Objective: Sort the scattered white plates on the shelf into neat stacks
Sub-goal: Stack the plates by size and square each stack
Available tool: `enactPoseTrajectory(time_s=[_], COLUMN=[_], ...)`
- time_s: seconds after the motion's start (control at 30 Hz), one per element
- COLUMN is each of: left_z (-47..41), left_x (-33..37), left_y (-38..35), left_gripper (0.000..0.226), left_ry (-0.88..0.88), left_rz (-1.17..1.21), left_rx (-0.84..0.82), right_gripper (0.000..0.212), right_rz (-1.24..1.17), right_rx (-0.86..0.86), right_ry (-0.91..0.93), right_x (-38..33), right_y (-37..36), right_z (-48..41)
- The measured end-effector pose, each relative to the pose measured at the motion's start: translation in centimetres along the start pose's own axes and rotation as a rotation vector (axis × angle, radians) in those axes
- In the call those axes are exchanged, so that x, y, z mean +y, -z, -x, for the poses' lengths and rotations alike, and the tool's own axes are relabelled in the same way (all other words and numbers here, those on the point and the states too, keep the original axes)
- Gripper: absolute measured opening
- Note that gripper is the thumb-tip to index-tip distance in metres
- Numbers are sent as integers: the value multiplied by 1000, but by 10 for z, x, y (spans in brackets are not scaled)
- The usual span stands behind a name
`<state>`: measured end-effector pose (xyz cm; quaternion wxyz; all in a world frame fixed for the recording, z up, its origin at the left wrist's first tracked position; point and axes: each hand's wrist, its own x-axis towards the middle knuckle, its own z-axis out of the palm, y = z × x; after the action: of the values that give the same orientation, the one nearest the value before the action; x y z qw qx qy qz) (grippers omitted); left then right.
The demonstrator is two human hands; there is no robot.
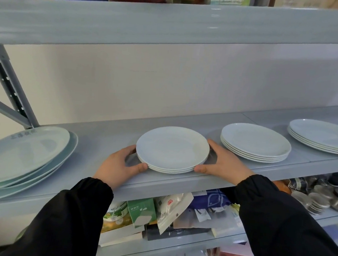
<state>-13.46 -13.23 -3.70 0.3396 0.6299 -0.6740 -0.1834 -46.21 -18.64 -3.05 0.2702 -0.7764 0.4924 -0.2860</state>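
Cupping the centre stack (173, 148) of white plates from both sides: wrapping its left rim with the left hand (120, 164), thumb at the front edge, and mirroring that on the right rim with the right hand (221, 164), both clamped on the pile rather than lying flat. Resting it near the front lip of the grey shelf (104, 135), between the large plates (24, 154) at the left and the neighbouring stack (255, 141) just beside the right hand's fingers. Judging the step as squaring up or shifting this pile; probably calling for even pressure from both sides, nudging the rims into line with the thumbs, and sliding rather than lifting high, given the shelf board overhead. Watching the right knuckles, likely to bump the neighbouring stack if swinging outward, and minding the front lip, so close to the pile's near edge. Looking glossy, round and shallow, showing three rims one above another, nearly flush; likely sliding easily one on another, being smoothly glazed. Noting a far stack (322, 135) of wider plates further right, well apart, and the large plates at the left fanning out of line, apparently needing tidying yet
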Motion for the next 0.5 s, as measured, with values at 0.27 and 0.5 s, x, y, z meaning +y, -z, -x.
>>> enactPoseTrajectory(time_s=[0.27, 0.5], left_z=[0, 1], left_x=[0, 2], left_y=[-1, -1], left_gripper=[73, 79], left_ry=[4, 6], left_rz=[-18, -33], left_rx=[17, 16], right_gripper=[88, 91], right_rz=[-21, -47], right_rx=[-6, 4], right_ry=[0, -20], right_x=[0, 0], right_y=[0, -1], right_z=[0, -1])
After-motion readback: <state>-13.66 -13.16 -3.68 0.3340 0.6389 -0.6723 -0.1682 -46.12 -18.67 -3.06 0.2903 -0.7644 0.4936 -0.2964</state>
